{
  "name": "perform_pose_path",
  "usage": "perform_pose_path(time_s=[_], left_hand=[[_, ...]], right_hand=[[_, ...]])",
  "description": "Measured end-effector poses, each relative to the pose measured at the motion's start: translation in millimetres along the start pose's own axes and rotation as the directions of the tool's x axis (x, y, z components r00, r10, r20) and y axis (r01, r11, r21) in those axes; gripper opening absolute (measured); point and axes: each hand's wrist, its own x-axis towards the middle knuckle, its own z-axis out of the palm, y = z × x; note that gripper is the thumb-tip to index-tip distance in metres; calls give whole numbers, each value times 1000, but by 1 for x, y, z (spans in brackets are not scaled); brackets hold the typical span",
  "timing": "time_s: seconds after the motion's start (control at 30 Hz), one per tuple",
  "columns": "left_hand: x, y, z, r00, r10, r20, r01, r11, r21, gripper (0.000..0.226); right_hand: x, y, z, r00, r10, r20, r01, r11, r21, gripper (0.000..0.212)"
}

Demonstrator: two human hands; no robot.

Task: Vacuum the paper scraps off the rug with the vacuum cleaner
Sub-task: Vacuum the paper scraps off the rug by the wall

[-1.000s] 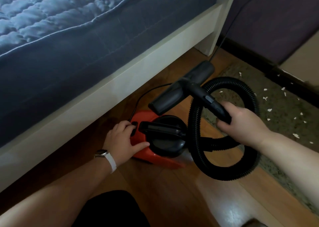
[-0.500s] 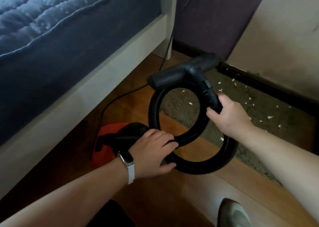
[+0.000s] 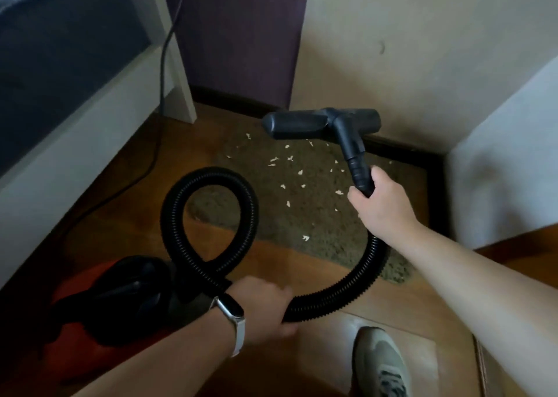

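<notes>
bed frame [image 3: 90, 119], white, along the left. wooden floor [image 3: 317, 276]. rug [image 3: 347, 230], olive, in the corner between bed and walls. vacuum cleaner [image 3: 99, 300], red and black, on the floor lower left beside the bed. hose [image 3: 208, 215], black, one loop over the rug's near edge. power cord [image 3: 160, 95], trailing past the bed leg. nozzle [image 3: 302, 123], above the rug's far edge by the skirting. shoe [image 3: 377, 363], bottom centre. right hand [image 3: 383, 203], wrapped round the wand behind the nozzle. left hand [image 3: 265, 306], curled round the hose near the cleaner. paper scraps [image 3: 305, 238], strewn over the rug.
</notes>
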Motion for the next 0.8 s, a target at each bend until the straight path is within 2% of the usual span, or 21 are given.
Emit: perform_pose_path(time_s=[0.1,0.23,0.33,0.5,0.7,0.8], left_hand=[[24,17,-13,999,48,-5,-48,999,15,45],[58,29,-13,996,92,10,-92,995,47,39],[75,32,-11,993,106,44,-109,991,76,39],[104,31,-30,999,2,38,-5,997,73,40],[120,16,-84,986,-159,-40,163,980,113,29],[140,28,-96,979,-195,51,193,980,44,40]], right_hand=[[15,20,-14,1000,28,0,-28,999,-33,18],[23,58,-15,998,32,59,-21,985,-174,36],[29,89,-6,992,51,117,-29,983,-183,39],[70,116,-5,985,40,165,-30,997,-68,29],[139,99,-12,995,-47,90,36,993,114,18],[161,87,-16,997,-34,64,23,986,167,21]])
